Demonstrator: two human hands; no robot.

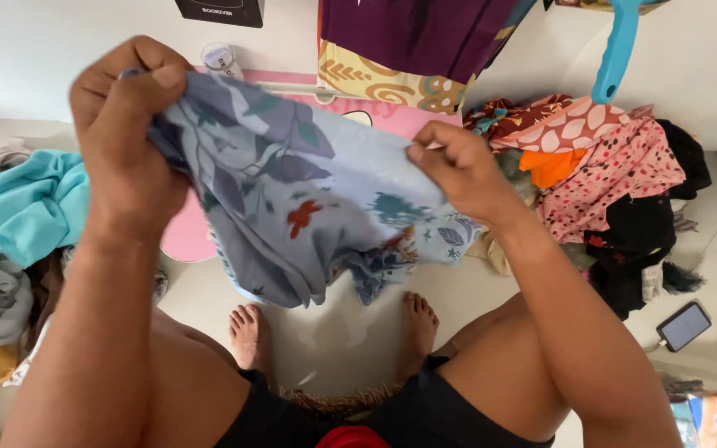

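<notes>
Both hands, left and right, pinch the cloth by its top edge; it looks light, soft and limp.

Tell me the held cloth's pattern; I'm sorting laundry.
Pale blue cloth with leaf and flower print; head view.

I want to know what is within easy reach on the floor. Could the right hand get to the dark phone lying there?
Probably not yet: the right hand is gripping the pale blue leaf-print cloth, held with the left hand. The dark phone lies uncovered on the floor beyond the right arm.
</notes>
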